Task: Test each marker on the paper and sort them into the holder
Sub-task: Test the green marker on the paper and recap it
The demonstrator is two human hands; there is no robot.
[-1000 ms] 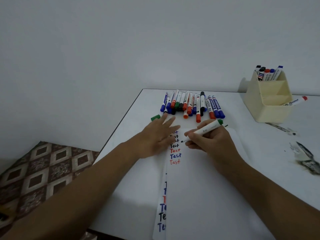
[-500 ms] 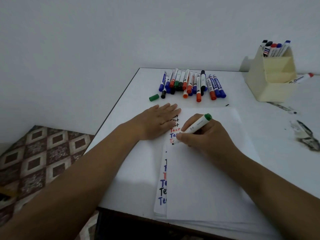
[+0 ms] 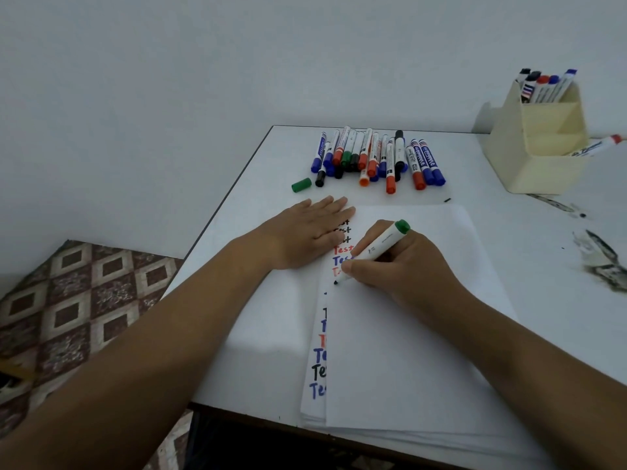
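My right hand [image 3: 400, 266] grips a white marker with a green end [image 3: 376, 247], its dark tip touching the top sheet of paper [image 3: 407, 351] below a column of "Test" words. My left hand [image 3: 305, 235] lies flat with straight fingers on the paper's left part, partly covering the upper words. A loose green cap [image 3: 301, 184] sits just beyond my left hand. Several capped markers [image 3: 376, 157] lie in a pile at the table's far side. The cream holder [image 3: 539, 144] at the far right has several markers standing in its back compartment.
The white table [image 3: 258, 198] ends in a dark left edge, with a patterned floor [image 3: 68, 317] beyond. A red-capped marker [image 3: 597, 145] lies right of the holder. Dark smudges and a crumpled dirty scrap [image 3: 604, 262] mark the table at the right.
My right hand has moved the marker down the paper toward me, below the last red word. My left hand has flattened its fingers on the sheet. The camera has tilted, shifting the scene.
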